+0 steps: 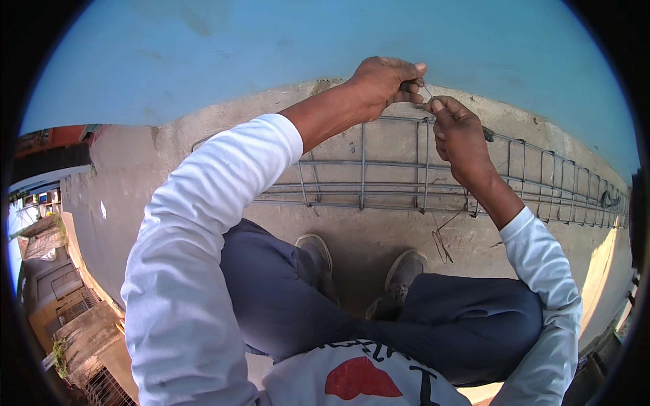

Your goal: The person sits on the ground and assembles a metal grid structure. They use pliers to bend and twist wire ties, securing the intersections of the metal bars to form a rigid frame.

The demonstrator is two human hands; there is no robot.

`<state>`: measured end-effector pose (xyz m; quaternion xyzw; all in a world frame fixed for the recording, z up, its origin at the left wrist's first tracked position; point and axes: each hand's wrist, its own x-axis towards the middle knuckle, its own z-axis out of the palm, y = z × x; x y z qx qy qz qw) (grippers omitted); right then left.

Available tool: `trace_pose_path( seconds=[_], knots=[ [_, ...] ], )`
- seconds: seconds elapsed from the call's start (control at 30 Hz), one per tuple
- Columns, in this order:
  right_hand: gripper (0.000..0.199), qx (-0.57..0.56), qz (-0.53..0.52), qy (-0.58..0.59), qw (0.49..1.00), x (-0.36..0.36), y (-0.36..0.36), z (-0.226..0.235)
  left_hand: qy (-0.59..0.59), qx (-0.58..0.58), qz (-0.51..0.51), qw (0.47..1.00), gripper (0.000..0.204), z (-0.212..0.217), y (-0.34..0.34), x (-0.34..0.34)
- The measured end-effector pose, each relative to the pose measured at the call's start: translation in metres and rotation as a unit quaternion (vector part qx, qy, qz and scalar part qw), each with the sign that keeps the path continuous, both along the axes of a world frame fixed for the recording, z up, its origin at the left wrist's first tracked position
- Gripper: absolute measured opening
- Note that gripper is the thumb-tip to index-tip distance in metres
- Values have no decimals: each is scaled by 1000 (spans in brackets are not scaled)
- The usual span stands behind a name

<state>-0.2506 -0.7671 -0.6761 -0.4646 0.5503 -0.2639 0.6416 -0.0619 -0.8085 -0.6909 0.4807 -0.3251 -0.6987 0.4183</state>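
Two bare hands are raised close together, just apart, with a short piece of thin wire [428, 89] stretched across the gap between them. The left hand [387, 80] pinches the wire's upper end between thumb and fingers; the right hand [463, 134], slightly lower, pinches the other end, its remaining fingers curled in. A dark object [488, 134] juts out beyond the outer side of the right hand, mostly hidden, so its kind cannot be told. Just below the hands, a long cage of grey metal rods [362, 166] runs from left to right, its square hoops spaced along it and narrowing into the distance beyond the right hand. Whether the fingers touch the cage cannot be told. Nearer the body than the hands, a few loose dark wires [441, 238] lie on the grey concrete floor [484, 254]. Beyond the hands rises a blue wall [433, 34]. White sleeves [196, 223] cover both arms, and below the hands are bent knees in dark trousers [467, 318] and grey shoes [406, 267].
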Motion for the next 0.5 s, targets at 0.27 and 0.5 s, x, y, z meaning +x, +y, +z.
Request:
trace_pose_path(
  seconds=[0.27, 0.5],
  knots=[
    [18, 279, 164, 88, 942, 29, 53, -52, -403, 4, -323, 857, 36, -50, 1, 60],
    [17, 394, -30, 71, 916, 40, 99, -138, -466, -117, -517, 708, 29, -48, -5, 84]
  ],
)
